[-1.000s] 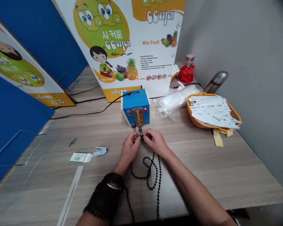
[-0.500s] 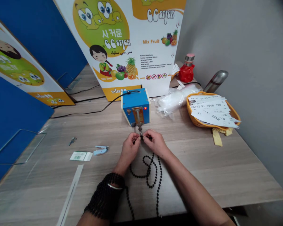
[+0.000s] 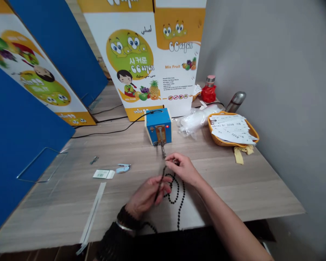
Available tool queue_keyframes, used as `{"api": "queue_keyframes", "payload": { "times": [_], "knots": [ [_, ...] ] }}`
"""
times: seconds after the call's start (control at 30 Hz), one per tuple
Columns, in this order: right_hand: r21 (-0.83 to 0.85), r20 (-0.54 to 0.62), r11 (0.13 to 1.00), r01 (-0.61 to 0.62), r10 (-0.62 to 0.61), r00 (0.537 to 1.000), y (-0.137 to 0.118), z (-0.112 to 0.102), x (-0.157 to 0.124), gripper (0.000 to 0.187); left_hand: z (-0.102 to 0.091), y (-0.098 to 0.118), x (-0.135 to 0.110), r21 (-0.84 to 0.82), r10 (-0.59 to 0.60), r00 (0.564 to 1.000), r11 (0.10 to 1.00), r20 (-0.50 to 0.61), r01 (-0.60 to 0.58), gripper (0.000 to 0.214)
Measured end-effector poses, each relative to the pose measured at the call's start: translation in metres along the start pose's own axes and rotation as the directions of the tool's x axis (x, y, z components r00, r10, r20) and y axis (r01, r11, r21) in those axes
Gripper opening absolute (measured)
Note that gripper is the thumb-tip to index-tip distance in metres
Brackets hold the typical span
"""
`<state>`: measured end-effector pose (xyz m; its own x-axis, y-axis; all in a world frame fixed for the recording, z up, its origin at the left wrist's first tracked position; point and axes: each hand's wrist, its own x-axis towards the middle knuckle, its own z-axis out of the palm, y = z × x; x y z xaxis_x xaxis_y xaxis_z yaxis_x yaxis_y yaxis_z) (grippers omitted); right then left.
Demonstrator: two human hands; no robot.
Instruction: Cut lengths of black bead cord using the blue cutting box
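The wooden table [image 3: 233, 188] stands against a grey wall [image 3: 274, 72], and a small blue box [image 3: 158, 127] sits near the printed cardboard sheets [image 3: 130, 54]. In front of this box, a long string of black beads [image 3: 176, 194] lies in loose loops, and one part rises past the left hand [image 3: 148, 197] toward the right hand [image 3: 183, 168]. The left fingers [image 3: 161, 183] are half curled beside the string. The right fingers [image 3: 175, 159] come close together near its upper part, but I cannot tell if they grip it. The string seems light and soft, so it will hang limp; the best place to take it is probably near the upper end.
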<state>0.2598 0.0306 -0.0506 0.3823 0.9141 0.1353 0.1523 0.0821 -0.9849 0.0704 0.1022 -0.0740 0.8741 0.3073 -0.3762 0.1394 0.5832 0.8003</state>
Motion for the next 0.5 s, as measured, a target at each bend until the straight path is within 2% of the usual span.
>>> {"api": "queue_keyframes", "payload": {
  "times": [0.07,0.13,0.17,0.23,0.3,0.4,0.43,0.5],
  "knots": [
    [0.131,0.03,0.989,-0.063,0.06,0.998,-0.021,-0.002,-0.015,0.035,0.005,-0.007,-0.035,-0.15,0.177,0.98,0.975,0.09,-0.163,0.078],
    [0.244,0.077,0.964,-0.11,0.094,0.993,-0.041,-0.003,-0.033,0.044,0.015,-0.005,-0.064,-0.237,0.348,0.937,0.914,0.039,-0.33,0.094],
    [0.274,0.11,0.955,-0.118,0.091,0.99,-0.051,-0.002,-0.043,0.046,0.024,-0.002,-0.075,-0.212,0.375,0.927,0.904,-0.025,-0.372,0.093],
    [0.256,0.162,0.963,-0.09,0.049,0.986,-0.071,0.002,-0.063,0.049,0.046,0.008,-0.089,-0.047,0.361,0.913,0.926,-0.19,-0.375,0.076],
    [0.135,0.184,0.991,0.005,-0.03,0.982,-0.09,0.01,-0.083,0.048,0.07,0.015,-0.095,0.161,0.328,0.904,0.943,-0.275,-0.293,0.062],
    [-0.076,0.219,0.983,0.165,-0.145,0.965,-0.114,0.02,-0.11,0.042,0.098,0.013,-0.1,0.428,0.385,0.893,0.865,-0.234,-0.261,0.038],
    [-0.114,0.236,0.975,0.19,-0.159,0.959,-0.12,0.022,-0.118,0.04,0.104,0.011,-0.104,0.521,0.438,0.875,0.806,-0.208,-0.28,0.029],
    [-0.129,0.271,0.975,0.183,-0.143,0.952,-0.127,0.022,-0.133,0.039,0.112,0.007,-0.118,0.666,0.519,0.844,0.679,-0.139,-0.308,0.028]
  ]
}}
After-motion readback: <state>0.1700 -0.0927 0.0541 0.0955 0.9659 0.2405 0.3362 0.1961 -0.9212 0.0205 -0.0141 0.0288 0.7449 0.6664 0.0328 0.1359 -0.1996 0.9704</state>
